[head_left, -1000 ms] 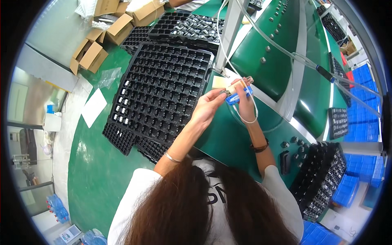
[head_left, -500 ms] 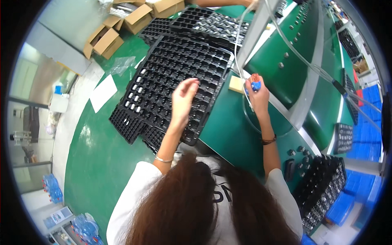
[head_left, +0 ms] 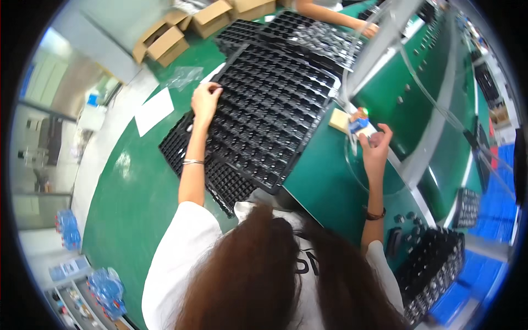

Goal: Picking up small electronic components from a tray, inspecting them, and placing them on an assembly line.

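Observation:
At the left rim of a large black cell tray (head_left: pixel 264 110), my left hand (head_left: pixel 205 102) is closed, its thumb and fingertips on the tray's edge. This tray lies across other black trays, and its visible cells hold no parts that I can make out. Over the green table, my right hand (head_left: pixel 377 148) is open, thumb and forefinger apart. Just beyond it is a small blue-and-orange tool (head_left: pixel 359 119) on a pale cord, apart from the fingers. A yellow block (head_left: pixel 339 120) lies beside the tool.
Another person's arm (head_left: pixel 335 17) reaches over a tray of silver parts (head_left: pixel 324 41) at the back. To the right are a green conveyor (head_left: pixel 385 113) and a grey post. A parts-filled black tray (head_left: pixel 434 269) stands lower right. Cardboard boxes (head_left: pixel 168 44) sit at the back left.
My left hand has moved from over the tray to its left rim. My right hand has let go of the blue-and-orange tool. The silver pieces in the left cells no longer show.

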`<state>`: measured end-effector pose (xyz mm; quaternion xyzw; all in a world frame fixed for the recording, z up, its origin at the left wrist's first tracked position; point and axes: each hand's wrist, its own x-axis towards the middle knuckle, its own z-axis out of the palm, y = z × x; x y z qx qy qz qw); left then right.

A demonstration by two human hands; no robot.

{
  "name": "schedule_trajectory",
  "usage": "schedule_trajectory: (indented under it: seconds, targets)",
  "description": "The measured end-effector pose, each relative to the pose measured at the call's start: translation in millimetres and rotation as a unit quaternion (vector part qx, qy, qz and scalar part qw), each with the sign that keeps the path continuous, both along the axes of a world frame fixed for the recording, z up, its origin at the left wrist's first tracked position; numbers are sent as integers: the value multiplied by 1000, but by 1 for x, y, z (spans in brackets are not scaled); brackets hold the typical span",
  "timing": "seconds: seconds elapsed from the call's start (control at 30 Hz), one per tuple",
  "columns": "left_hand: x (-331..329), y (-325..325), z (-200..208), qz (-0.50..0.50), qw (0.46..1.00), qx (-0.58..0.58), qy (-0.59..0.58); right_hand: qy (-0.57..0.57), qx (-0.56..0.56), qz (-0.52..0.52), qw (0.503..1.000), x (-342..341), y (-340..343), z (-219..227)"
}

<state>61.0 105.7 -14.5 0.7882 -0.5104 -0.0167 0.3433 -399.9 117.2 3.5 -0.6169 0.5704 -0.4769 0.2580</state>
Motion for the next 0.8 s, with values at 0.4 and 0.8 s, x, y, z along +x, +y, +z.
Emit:
schedule_trajectory:
  seconds: [0.4,0.8]
  targets:
    - [-38,1,51,-173,767,-116,607,-197,36,10,980,-50,3,-21]
    - [-212,49,31,-182,509,75,838,47,-95,-3,994,17,-67,-29]
